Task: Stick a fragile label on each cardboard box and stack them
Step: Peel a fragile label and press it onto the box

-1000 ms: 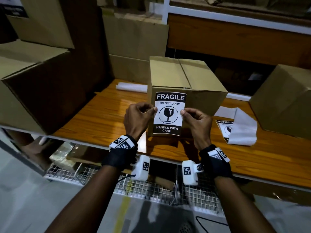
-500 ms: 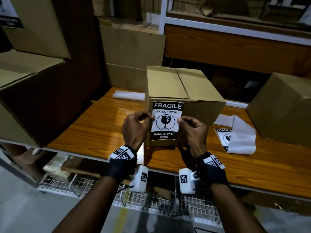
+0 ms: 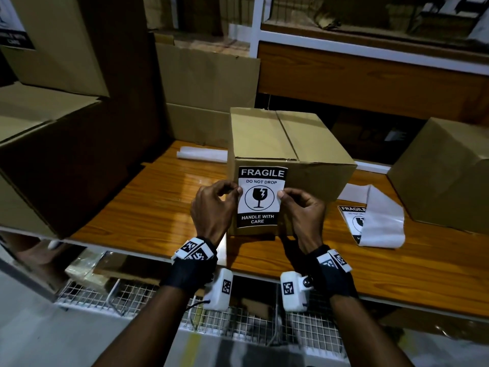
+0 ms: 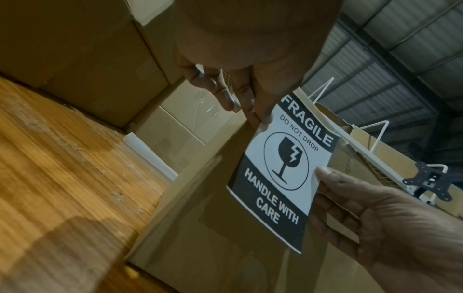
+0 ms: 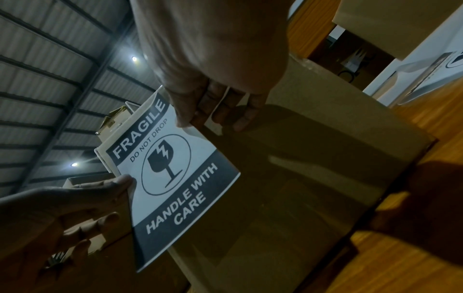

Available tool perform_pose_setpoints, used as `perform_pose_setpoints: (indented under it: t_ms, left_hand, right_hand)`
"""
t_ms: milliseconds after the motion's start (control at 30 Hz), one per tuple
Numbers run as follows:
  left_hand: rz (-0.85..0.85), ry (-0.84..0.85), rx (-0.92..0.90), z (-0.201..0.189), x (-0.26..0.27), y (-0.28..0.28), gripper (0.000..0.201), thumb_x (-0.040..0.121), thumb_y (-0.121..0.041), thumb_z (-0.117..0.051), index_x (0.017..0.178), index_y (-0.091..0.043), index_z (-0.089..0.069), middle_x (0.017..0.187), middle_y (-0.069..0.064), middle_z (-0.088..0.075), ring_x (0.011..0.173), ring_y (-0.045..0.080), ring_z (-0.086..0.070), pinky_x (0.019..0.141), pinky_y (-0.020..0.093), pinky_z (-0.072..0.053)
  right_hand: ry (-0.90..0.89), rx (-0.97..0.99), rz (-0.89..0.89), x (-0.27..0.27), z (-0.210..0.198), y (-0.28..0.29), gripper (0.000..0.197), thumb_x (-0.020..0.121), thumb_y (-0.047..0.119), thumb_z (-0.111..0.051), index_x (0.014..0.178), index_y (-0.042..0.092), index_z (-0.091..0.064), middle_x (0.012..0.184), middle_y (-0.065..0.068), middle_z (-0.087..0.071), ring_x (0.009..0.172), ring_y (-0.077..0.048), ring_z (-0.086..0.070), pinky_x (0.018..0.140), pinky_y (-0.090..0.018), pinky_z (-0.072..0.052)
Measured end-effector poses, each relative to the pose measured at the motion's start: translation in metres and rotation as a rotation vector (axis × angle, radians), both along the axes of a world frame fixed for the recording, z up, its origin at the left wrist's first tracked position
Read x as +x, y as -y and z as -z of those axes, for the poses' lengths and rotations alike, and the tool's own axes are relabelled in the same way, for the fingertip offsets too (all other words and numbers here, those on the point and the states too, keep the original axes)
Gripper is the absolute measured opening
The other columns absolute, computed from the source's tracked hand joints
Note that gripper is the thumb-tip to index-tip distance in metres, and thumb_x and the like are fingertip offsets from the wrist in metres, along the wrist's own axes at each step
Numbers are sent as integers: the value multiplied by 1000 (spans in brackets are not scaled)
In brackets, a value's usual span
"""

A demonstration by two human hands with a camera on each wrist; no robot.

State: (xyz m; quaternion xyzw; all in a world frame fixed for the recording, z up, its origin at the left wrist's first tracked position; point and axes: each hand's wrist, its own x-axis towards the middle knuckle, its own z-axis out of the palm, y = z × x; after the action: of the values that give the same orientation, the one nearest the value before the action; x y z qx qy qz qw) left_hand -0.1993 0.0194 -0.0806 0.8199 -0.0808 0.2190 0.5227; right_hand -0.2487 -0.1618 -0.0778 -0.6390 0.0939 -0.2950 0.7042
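A closed cardboard box [image 3: 285,139] stands on the wooden shelf [image 3: 148,202] in front of me. I hold a black-and-white FRAGILE label [image 3: 260,197] upright against the box's near face. My left hand [image 3: 214,205] pinches the label's left edge and my right hand [image 3: 304,210] pinches its right edge. In the left wrist view the label [image 4: 283,170] hangs just in front of the box face [image 4: 200,228], its lower part standing off the cardboard. The right wrist view shows the label [image 5: 172,178] from the other side, beside the box [image 5: 300,178].
Another fragile label with a white backing sheet [image 3: 375,221] lies on the shelf at right. A second box [image 3: 444,170] sits at the far right, large boxes [image 3: 53,154] at left, a white paper roll [image 3: 201,154] behind. A wire rack [image 3: 238,324] lies below the shelf edge.
Both hands have carried the label forward, closer to the box's near face. The grip on its two edges is unchanged.
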Motion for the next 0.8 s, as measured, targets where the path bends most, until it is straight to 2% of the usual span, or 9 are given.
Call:
perform_pose_setpoints:
  t_ms: [167, 267, 367, 633, 800]
  left_hand:
    - [-27, 28, 28, 6, 4, 2, 14, 82, -57, -60, 84, -44, -64, 92, -13, -73, 92, 14, -66, 74, 42, -57]
    - [-48, 30, 47, 7, 8, 4, 25, 80, -62, -54, 85, -41, -66, 90, -13, -73, 90, 14, -66, 73, 42, -56]
    - [-62, 35, 78, 4, 8, 4, 34, 80, -62, -51, 87, -35, -70, 89, -12, -73, 89, 15, -65, 72, 41, -55]
    - [-92, 33, 149, 5, 16, 4, 40, 81, -65, -49, 90, -32, -70, 88, -12, -73, 84, 15, -68, 68, 41, -56]
    - [-119, 51, 192, -1, 19, 3, 36, 83, -60, -54, 90, -29, -72, 88, -11, -75, 82, 17, -70, 66, 38, -56]
  right_hand:
    - [4, 3, 2, 1, 1, -2, 12, 85, 2, -74, 95, 9, -73, 85, 3, -76, 84, -8, -73, 72, -19, -56]
    - [9, 1, 1, 2, 0, -3, 11, 86, 1, -73, 95, 7, -72, 83, 6, -76, 83, -5, -72, 70, -16, -55]
    - [6, -1, 5, 3, 1, -3, 11, 86, 3, -74, 96, 8, -73, 84, 4, -76, 84, -7, -73, 70, -16, -55]
    - [-6, -46, 16, 8, 2, -6, 10, 86, 6, -74, 94, 13, -73, 88, 2, -76, 85, -8, -72, 72, -18, -56]
    - [-4, -101, 38, 15, 3, -8, 10, 85, 8, -75, 94, 13, -73, 90, 1, -75, 83, -7, -72, 73, -20, -57]
